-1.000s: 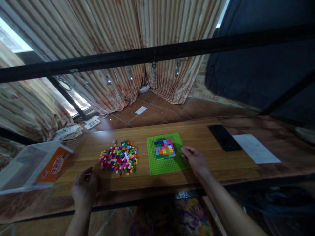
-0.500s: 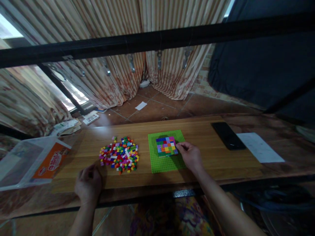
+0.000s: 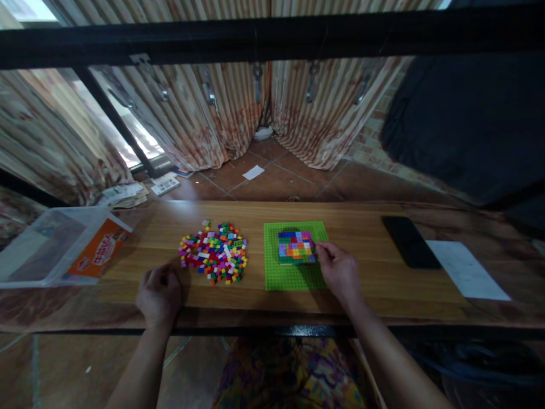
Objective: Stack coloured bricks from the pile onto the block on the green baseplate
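Note:
A green baseplate (image 3: 293,274) lies on the wooden table (image 3: 366,272), carrying a square block of many-coloured small bricks (image 3: 296,247) in its upper middle. My right hand (image 3: 339,274) rests on the plate's right edge, its curled fingertips touching the right side of that block. A loose heap of several coloured small bricks (image 3: 215,258) lies left of the plate. My left hand (image 3: 160,295) sits near the table's front edge, just below and left of the heap, with fingers curled inward; whether it holds anything is hidden.
A clear plastic box with an orange label (image 3: 63,250) stands at the table's left end. A black phone (image 3: 411,241) and a white sheet (image 3: 466,270) lie at the right. A black bar (image 3: 272,40) crosses overhead. Striped curtains hang behind over a tiled floor.
My right hand has moved left onto the plate until it touches the coloured block. My left hand has come forward to just beside the heap. The view has tilted down a little.

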`<state>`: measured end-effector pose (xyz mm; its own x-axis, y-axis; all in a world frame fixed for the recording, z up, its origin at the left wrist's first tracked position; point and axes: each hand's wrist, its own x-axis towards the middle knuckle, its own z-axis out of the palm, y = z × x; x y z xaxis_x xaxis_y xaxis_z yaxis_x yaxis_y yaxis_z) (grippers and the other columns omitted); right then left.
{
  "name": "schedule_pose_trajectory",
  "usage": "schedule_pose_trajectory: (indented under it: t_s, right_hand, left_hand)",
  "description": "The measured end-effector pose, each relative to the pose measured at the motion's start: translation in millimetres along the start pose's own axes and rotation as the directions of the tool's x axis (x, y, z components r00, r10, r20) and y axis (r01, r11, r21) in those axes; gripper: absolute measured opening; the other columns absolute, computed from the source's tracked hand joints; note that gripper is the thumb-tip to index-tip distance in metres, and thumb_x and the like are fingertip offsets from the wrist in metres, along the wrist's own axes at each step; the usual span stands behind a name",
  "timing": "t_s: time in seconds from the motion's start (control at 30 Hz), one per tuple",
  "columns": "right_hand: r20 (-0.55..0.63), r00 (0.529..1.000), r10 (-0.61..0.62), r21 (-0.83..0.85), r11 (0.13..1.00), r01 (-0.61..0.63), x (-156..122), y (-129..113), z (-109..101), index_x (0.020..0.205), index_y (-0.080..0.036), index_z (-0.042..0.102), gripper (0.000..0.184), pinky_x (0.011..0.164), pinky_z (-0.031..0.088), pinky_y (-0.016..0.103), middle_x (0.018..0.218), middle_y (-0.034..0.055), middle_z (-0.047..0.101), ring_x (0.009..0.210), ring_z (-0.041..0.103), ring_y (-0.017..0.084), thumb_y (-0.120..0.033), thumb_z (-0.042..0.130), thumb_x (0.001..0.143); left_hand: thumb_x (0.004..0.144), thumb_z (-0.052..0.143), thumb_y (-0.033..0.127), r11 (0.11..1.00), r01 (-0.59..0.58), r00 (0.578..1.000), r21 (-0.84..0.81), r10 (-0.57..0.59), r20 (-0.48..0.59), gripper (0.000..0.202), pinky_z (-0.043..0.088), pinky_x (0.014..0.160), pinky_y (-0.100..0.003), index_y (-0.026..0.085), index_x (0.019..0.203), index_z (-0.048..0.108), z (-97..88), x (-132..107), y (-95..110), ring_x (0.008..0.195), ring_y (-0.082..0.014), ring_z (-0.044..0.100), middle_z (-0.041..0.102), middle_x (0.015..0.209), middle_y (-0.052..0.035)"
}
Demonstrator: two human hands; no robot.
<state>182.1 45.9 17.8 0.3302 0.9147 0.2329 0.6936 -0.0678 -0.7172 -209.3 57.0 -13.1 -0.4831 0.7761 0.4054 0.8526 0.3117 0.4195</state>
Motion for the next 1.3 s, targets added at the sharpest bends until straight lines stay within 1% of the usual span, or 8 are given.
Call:
schedule_pose_trajectory:
  t_s: [0.17,0.33,0.53,0.67,0.77,0.93,1.1,1.3]
  right_hand:
    - [0.035,0.996,0.077,0.097,0.992,-0.08,4.6,6.4,2.2,0.096,-0.019,0.073,0.031,0.076,0.052,0.035,0.093,0.0087,0.076,0.081,0.07,0.023,-0.039,0.055,0.082]
    - [0.053,0.991,0.127,0.179,0.975,-0.134,10.2,7.2,2.7,0.087,-0.02,0.075,0.027,0.076,0.052,0.036,0.087,0.0075,0.076,0.08,0.07,0.023,-0.039,0.061,0.075]
    - [0.122,0.972,0.203,0.286,0.93,-0.23,16.1,10.0,1.5,0.078,-0.021,0.076,0.023,0.071,0.05,0.034,0.08,0.0055,0.076,0.073,0.067,0.022,-0.04,0.068,0.066]
    - [0.19,0.947,0.258,0.375,0.872,-0.314,20.7,10.4,0.5,0.074,-0.021,0.076,0.024,0.069,0.048,0.033,0.075,0.0041,0.075,0.07,0.065,0.02,-0.04,0.073,0.059]
    - [0.247,0.917,0.313,0.427,0.814,-0.393,23.3,8.8,-1.5,0.073,-0.02,0.075,0.028,0.059,0.045,0.029,0.068,0.0031,0.072,0.062,0.062,0.017,-0.04,0.077,0.053]
    - [0.313,0.873,0.374,0.395,0.784,-0.478,27.2,9.2,-4.9,0.073,-0.018,0.075,0.031,0.048,0.037,0.024,0.061,0.0023,0.069,0.053,0.056,0.013,-0.04,0.078,0.051]
    - [0.332,0.873,0.358,0.336,0.82,-0.464,31.0,12.0,-4.9,0.069,-0.018,0.074,0.028,0.045,0.038,0.024,0.057,0.0031,0.068,0.05,0.056,0.014,-0.041,0.076,0.053]
    - [0.327,0.867,0.376,0.355,0.801,-0.481,29.1,11.1,-5.9,0.069,-0.018,0.074,0.029,0.046,0.039,0.024,0.055,0.0016,0.066,0.05,0.056,0.014,-0.041,0.078,0.053]
  left_hand:
    - [0.082,0.053,0.029,1.0,-0.022,1.0,-0.015,0.022,-0.007,0.026,0.046,0.068,-0.029,0.018,0.097,0.071,0.0,-1.1,0.2,0.083,-0.0198,0.062,0.068,0.095,-0.0079]
    - [0.082,0.052,0.029,1.0,-0.012,1.0,-0.011,0.012,-0.007,0.026,0.045,0.067,-0.03,0.018,0.096,0.071,-0.1,-1.8,0.9,0.082,-0.0203,0.062,0.068,0.095,-0.008]
    - [0.082,0.053,0.028,1.0,-0.007,1.0,-0.027,0.007,-0.001,0.026,0.046,0.069,-0.03,0.018,0.097,0.071,-0.4,-2.4,1.0,0.083,-0.0201,0.062,0.068,0.095,-0.0078]
    - [0.082,0.053,0.029,0.999,0.001,1.0,-0.033,-0.001,-0.003,0.026,0.046,0.071,-0.03,0.018,0.097,0.071,-0.5,-2.9,1.2,0.084,-0.0202,0.062,0.068,0.095,-0.0077]
    - [0.082,0.052,0.029,1.0,-0.004,1.0,-0.027,0.004,0.0,0.026,0.047,0.071,-0.03,0.018,0.098,0.071,-0.7,-2.8,1.1,0.084,-0.0203,0.062,0.067,0.095,-0.0081]
    - [0.082,0.053,0.03,0.999,-0.009,1.0,-0.036,0.009,0.008,0.025,0.047,0.071,-0.03,0.018,0.096,0.07,-2.9,-2.9,3.1,0.084,-0.0203,0.061,0.066,0.093,-0.008]
    - [0.082,0.052,0.032,0.999,0.009,1.0,-0.04,-0.008,0.019,0.025,0.046,0.072,-0.03,0.02,0.096,0.069,-4.1,-3.6,5.0,0.083,-0.0195,0.059,0.065,0.093,-0.007]
    - [0.083,0.052,0.031,0.999,0.0,1.0,-0.049,0.001,0.011,0.026,0.045,0.071,-0.03,0.019,0.097,0.07,-1.6,-3.6,2.6,0.081,-0.0189,0.059,0.065,0.092,-0.0072]
